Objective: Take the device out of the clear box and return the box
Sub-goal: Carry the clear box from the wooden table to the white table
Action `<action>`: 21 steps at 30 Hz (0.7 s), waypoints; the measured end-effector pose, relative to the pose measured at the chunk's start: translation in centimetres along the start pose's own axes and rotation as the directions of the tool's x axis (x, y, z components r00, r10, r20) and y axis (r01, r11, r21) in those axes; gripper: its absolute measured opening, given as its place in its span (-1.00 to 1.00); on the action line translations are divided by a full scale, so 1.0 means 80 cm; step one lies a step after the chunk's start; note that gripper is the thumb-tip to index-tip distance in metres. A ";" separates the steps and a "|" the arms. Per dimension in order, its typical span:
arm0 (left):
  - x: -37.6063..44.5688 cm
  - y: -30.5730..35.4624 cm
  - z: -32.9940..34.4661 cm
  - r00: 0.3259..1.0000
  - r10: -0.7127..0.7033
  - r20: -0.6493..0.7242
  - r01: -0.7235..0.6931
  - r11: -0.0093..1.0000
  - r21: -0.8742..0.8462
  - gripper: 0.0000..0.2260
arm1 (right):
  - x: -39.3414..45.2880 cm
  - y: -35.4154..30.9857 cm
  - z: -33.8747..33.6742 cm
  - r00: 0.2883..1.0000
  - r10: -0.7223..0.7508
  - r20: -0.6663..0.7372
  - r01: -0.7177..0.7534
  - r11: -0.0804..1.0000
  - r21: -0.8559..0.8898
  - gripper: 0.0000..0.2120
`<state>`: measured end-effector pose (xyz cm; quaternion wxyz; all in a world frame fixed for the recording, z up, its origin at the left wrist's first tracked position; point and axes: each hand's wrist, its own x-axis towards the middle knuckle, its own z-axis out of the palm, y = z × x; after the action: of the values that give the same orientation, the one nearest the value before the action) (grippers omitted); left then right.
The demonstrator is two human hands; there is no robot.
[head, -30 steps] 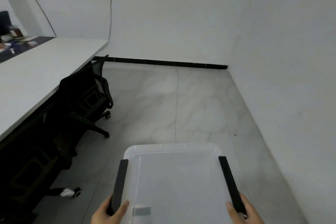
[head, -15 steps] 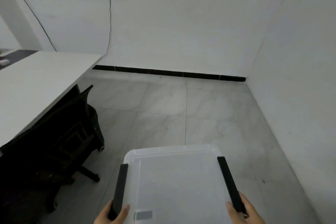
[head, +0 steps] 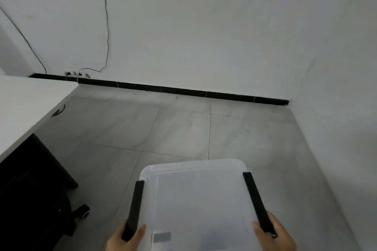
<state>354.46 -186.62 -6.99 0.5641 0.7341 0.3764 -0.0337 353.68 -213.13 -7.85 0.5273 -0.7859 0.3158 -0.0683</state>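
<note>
Both hands, left hand (head: 124, 236) and right hand (head: 275, 234), grip the lidded clear box (head: 195, 199) by its black handles, apparently carrying it; setting it down seems next.

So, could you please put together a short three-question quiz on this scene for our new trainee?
1. True or false: the lid is on the clear box.
2. Where does each hand grip? A) the far rim B) the black side latches C) underneath only
3. Fill in: the white table lies to the person's ____.

Key:
1. True; the lid covers the top.
2. B: the left hand holds the left black latch, and the right hand holds the right black latch.
3. Left.
</note>
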 end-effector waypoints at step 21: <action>0.396 0.314 0.153 0.902 -0.137 -0.409 0.028 0.965 -0.261 -0.67 | 0.473 -0.349 0.338 0.929 -0.196 0.315 0.238 0.966 -0.099 -0.58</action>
<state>396.53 -182.76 -6.27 0.5545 0.6306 0.5220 0.1496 407.41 -206.57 -3.78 0.5040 -0.8510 0.1463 0.0163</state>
